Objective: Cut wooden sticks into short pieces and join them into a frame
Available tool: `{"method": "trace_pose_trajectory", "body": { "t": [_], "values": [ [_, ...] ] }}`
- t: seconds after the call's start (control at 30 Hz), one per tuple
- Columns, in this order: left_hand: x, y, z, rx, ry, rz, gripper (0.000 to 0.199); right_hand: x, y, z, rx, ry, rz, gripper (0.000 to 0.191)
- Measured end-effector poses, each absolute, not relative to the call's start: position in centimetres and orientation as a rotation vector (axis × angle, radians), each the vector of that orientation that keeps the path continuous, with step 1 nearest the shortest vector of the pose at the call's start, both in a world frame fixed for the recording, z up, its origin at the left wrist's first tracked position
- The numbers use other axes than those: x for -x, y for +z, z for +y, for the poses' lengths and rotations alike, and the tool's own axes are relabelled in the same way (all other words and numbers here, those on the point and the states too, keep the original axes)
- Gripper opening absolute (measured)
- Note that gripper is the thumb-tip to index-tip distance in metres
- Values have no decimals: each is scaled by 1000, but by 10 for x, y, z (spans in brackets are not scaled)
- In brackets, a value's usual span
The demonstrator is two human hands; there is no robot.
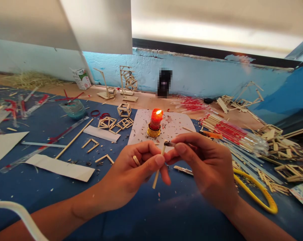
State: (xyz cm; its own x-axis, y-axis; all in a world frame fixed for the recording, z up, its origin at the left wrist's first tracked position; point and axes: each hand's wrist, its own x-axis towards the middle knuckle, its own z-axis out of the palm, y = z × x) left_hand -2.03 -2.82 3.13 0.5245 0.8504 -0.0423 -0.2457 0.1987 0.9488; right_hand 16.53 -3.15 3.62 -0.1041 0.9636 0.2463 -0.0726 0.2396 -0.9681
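Note:
Pinched between the thumb and fingers of my left hand (138, 164) is a thin wooden stick (156, 179), slanting down toward me. A second short stick piece (135, 160) pokes out between the fingers of the same hand. My right hand (206, 164) is closed on a small dark, burnt-looking piece (169, 144), which meets the stick's upper end. What exactly that piece is cannot be made out. Just beyond both hands, a lit red candle (156, 119) stands in a gold holder (154, 132) on a white sheet (175, 124) strewn with dark crumbs.
Stick frames (107, 124) and paper strips (61, 167) lie on the left. A glass bowl (73, 108) stands farther back. At right are bagged sticks (232, 132), a yellow ring-shaped handle (259, 189), an orange cutter (211, 134) and piled stick frames (282, 144). A white cable (18, 209) crosses the lower left.

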Motion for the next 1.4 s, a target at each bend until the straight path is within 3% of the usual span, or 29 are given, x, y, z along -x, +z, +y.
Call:
{"method": "trace_pose_trajectory", "body": {
  "t": [0.73,1.03,1.2,1.4],
  "values": [
    [23,22,-20,-1150,961,699,27,-156,37,-20,867,1199,-1274,14],
    [23,30,2,-1159,1080,800,34,-155,44,23,908,997,-1455,16],
    [25,28,42,-1264,1198,1046,36,-169,32,77,1043,695,-1612,11],
    [25,21,56,-1310,1188,1114,33,-175,17,97,1076,634,-1690,11]
  ]
}}
